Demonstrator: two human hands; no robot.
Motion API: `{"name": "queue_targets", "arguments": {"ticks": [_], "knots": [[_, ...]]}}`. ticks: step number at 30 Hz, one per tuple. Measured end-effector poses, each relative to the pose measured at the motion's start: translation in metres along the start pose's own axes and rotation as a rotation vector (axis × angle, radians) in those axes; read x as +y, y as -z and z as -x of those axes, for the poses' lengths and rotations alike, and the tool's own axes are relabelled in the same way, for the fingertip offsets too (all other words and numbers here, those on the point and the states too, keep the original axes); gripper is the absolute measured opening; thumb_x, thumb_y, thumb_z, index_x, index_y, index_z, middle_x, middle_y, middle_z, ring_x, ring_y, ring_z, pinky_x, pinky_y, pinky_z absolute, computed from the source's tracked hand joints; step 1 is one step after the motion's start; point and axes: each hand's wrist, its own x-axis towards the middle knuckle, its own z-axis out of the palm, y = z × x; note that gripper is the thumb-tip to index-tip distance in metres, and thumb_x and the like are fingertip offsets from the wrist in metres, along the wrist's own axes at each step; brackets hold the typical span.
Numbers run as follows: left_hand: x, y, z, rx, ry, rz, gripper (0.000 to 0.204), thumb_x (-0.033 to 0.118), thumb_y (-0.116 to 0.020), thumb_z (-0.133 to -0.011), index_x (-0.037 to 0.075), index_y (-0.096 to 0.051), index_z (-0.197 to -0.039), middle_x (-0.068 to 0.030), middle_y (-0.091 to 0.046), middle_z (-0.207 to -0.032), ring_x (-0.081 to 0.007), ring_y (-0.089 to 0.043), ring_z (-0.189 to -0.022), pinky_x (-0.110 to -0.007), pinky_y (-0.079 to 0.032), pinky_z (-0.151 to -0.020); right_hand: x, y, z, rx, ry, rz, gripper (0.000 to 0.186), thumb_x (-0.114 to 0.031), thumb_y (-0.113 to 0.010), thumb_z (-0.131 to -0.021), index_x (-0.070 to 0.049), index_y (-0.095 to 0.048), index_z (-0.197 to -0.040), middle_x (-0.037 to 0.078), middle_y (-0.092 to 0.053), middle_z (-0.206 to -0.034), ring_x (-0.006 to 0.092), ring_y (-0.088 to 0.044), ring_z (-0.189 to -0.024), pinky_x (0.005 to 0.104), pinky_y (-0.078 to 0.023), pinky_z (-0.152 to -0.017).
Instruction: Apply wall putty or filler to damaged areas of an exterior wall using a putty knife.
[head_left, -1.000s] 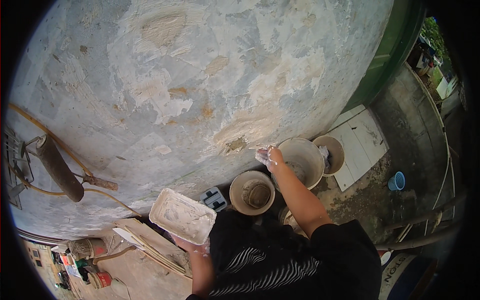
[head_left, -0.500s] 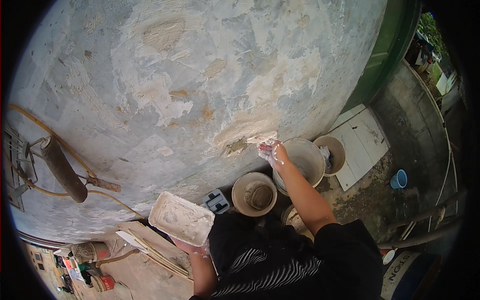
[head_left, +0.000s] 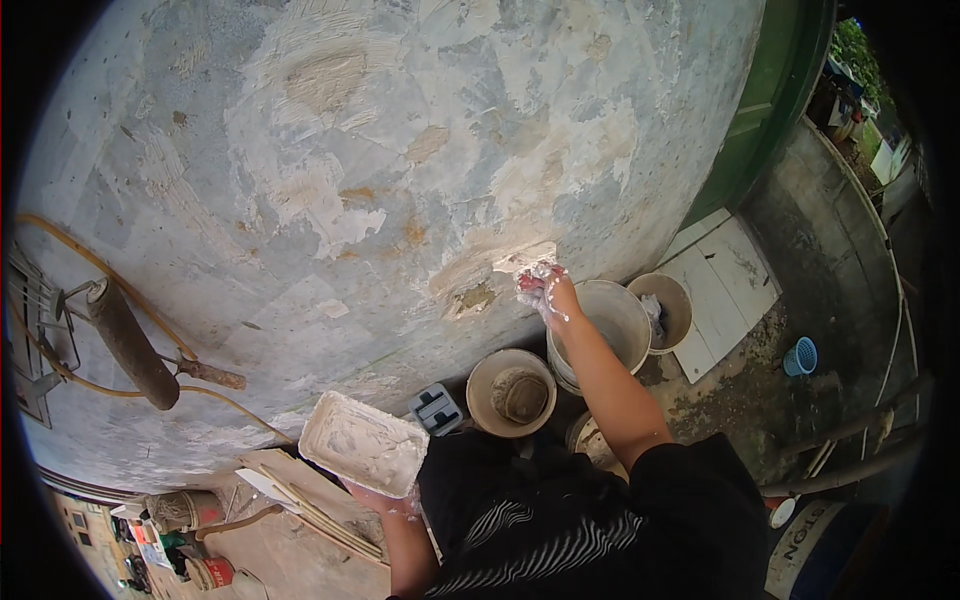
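Note:
My right hand, smeared with white paste, is closed round the red handle of a putty knife. Its wide blade, coated with filler, lies against the plastered wall. Just left of and below the blade is a rough brownish hollow ringed by a pale smoothed patch. My left hand holds a rectangular tub from beneath, most of its fingers hidden under it. White filler coats the tub's bottom and sides.
Buckets stand along the wall foot, with a grey-blue case beside them. A paint roller is at the left near a yellow hose. A green door, pale boards and a blue basket are at the right.
My right hand has moved the putty knife a little upward along the wall, and more of the hollow shows. My left hand still holds the tub in nearly the same place.

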Motion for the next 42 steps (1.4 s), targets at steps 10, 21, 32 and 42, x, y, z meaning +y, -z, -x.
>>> {"name": "queue_targets", "arguments": {"ticks": [10, 21, 32, 42], "knots": [[-0.005, -0.006, 0.002, -0.039, -0.002, -0.022, 0.052, 0.041, -0.032, -0.086, 0.010, -0.035, -0.128, -0.0121, -0.041, -0.126, -0.0341, -0.044, -0.110, -0.051, -0.041, -0.087, 0.063, 0.030, -0.034, 0.168, -0.153, -0.010, 0.013, -0.011, -0.037, -0.086, -0.002, -0.044, -0.093, 0.017, -0.055, -0.090, 0.0293, -0.057, -0.082, 0.0451, -0.048, -0.076], [-0.014, -0.006, 0.004, -0.018, 0.056, 0.019, 0.053, 0.044, -0.034, -0.085, 0.012, -0.035, -0.128, -0.0111, -0.042, -0.125, -0.0346, -0.044, -0.109, -0.053, -0.041, -0.084, 0.029, 0.004, 0.041, 0.011, -0.092, -0.053, 0.018, -0.019, -0.048, -0.086, -0.006, -0.051, -0.098, 0.006, -0.060, -0.087, 0.0192, -0.059, -0.075, 0.0381, -0.047, -0.068], [-0.022, -0.035, 0.008, -0.118, 0.021, 0.022, 0.052, 0.043, -0.036, -0.085, 0.013, -0.035, -0.128, -0.0094, -0.041, -0.126, -0.0324, -0.043, -0.111, -0.051, -0.038, -0.090, 0.007, -0.040, 0.165, -0.213, -0.224, -0.027, 0.027, -0.006, -0.055, -0.082, 0.000, -0.049, -0.107, 0.009, -0.059, -0.092, 0.0180, -0.060, -0.079, 0.0310, -0.051, -0.066], [-0.017, -0.049, 0.008, -0.203, 0.017, 0.036, 0.063, 0.053, -0.028, -0.084, 0.014, -0.023, -0.134, -0.0100, -0.027, -0.135, -0.0340, -0.033, -0.120, -0.051, -0.031, -0.096, -0.029, -0.071, 0.204, -0.564, 0.104, 0.568, 0.034, 0.003, -0.059, -0.076, 0.002, -0.049, -0.108, 0.005, -0.060, -0.097, 0.0097, -0.055, -0.087, 0.0247, -0.044, -0.079]]}}
